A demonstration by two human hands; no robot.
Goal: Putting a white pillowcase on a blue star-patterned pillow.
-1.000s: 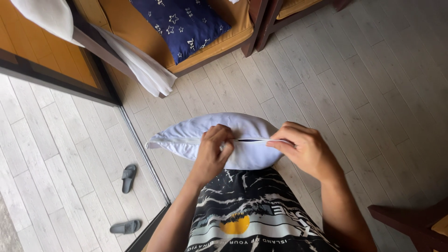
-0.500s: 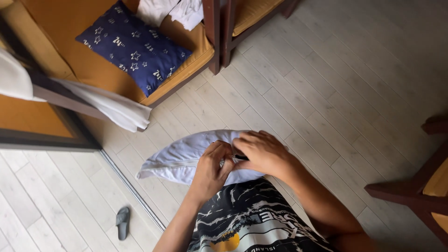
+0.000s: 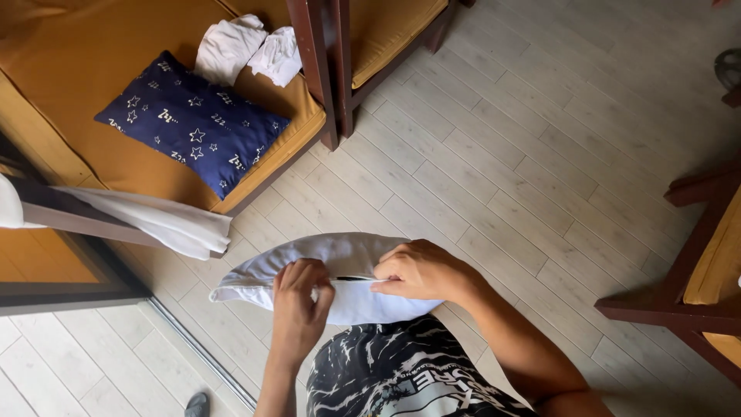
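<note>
A white pillow in a pale cover rests against my lap, lying sideways. My left hand pinches the cover's edge on the near side, fingers closed on the fabric. My right hand grips the same edge a little to the right, thumb and fingers together at a short dark gap in the seam between the two hands. My black-and-white patterned shorts show just below the pillow.
A wooden sofa with orange cushions holds a navy star-print cushion and crumpled white cloths. White fabric hangs over a dark rail at left. Dark wooden furniture stands at right on the pale plank floor.
The view has swung left and up, bringing more of the sofa in. My hands have drawn closer together along the pillow's edge, and the dark gap between them is shorter.
</note>
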